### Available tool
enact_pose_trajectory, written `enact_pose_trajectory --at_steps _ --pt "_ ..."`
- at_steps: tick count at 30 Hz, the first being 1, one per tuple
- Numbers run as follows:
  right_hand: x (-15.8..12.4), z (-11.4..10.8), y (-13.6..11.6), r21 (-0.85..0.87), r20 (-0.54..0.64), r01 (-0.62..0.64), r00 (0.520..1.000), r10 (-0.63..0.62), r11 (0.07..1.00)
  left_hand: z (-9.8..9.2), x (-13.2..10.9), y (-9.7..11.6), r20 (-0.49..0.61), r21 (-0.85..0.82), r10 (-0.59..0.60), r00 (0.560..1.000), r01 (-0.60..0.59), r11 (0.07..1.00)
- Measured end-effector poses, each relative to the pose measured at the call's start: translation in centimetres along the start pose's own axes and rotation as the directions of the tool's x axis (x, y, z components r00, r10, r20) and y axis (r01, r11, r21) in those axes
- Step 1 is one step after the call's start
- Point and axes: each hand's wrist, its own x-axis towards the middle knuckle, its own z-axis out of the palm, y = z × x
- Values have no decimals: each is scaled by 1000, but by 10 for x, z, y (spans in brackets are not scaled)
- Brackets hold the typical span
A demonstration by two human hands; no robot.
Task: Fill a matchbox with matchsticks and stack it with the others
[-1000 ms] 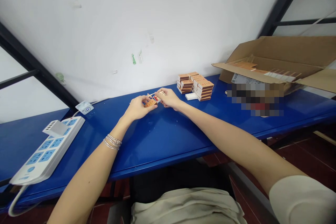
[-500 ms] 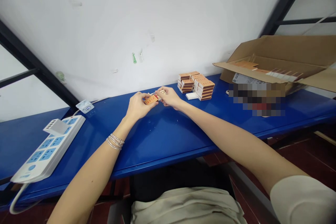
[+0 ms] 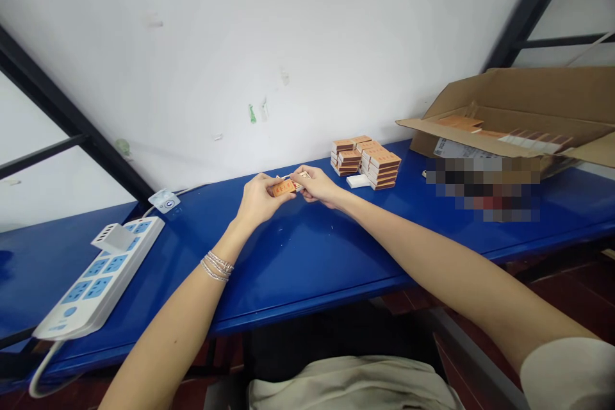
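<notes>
My left hand is closed around the orange sleeve of a matchbox, held just above the blue table. On its other side, my right hand pinches the pale inner part of the same box, at the sleeve's right end. A bit of red, like match heads, shows between sleeve and fingers. My fingers partly hide how far the inner part sits inside. To the right stand stacked matchboxes with orange tops and brown striking sides. A plain white box lies against their front.
An open cardboard carton with more orange boxes stands at the right, behind a blurred patch. At the left lies a white power strip with a plugged-in adapter. The blue table meets a white wall.
My hands have come slightly closer together, and less red shows between the sleeve and my right fingers. The whole view has shifted slightly, so everything sits a little lower and further right.
</notes>
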Motion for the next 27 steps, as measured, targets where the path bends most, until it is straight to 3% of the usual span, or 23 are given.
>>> enact_pose_trajectory --at_steps 10,16,23,27 --pt "-2 5 2 -131 -80 98 991 -109 987 3 -1 -6 -41 77 91 995 -88 993" --pt "-4 9 0 -12 -27 14 1000 -14 1000 3 -1 -2 -45 73 77 996 -74 995" --pt "-9 21 1 -23 13 -19 1000 19 1000 8 -4 0 -40 46 153 987 -151 987" --pt "-10 24 -1 114 100 -74 993 62 991 10 -5 2 -42 43 177 983 -176 984"
